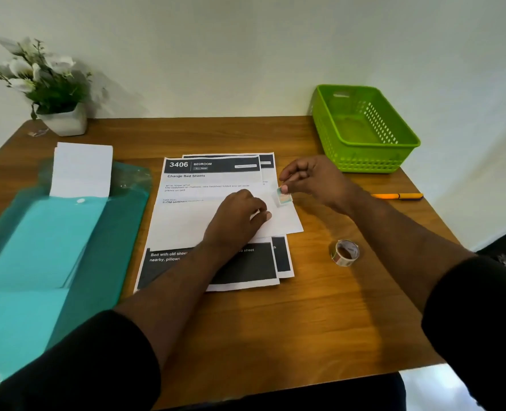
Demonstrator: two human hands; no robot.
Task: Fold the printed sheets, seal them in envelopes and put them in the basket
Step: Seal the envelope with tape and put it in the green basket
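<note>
Left hand [240, 216] presses flat on the white envelope [278, 221] mid-frame; right hand [311, 179] pinches a tape piece [284, 198] above it.

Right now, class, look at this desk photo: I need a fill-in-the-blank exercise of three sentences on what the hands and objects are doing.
1. The right hand pinches a small piece of ____.
2. The left hand presses down on a white ____ lying over the printed sheets.
3. The green basket holds ____.

Missing words: tape; envelope; nothing
</note>
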